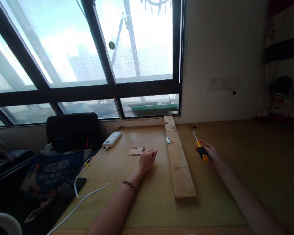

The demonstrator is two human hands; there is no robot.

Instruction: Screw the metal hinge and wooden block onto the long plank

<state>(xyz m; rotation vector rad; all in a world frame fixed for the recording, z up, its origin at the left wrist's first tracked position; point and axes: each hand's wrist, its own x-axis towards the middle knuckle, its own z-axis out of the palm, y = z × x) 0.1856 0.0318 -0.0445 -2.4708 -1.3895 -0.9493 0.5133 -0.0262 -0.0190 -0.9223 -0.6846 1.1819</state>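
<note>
My right hand (212, 153) is closed around the yellow and black handle of a screwdriver (202, 150), its thin shaft pointing up and away. My left hand (147, 160) is at the edge of a small, thin wooden piece (136, 150) with small dark bits on its right end. The fingers of that hand are curled, and what they hold, if anything, is hidden. Between my hands a long wooden board (181, 163) lies on the table, running toward the window. A small metal hinge (168, 140) sits at the board's left edge.
A white power bank (112, 139) with a white cable (88, 195) lies at the left edge of the table (152, 212). A black chair (72, 130) with a blue bag (56, 169) stands left. Behind are a window and a wall with sockets (219, 84).
</note>
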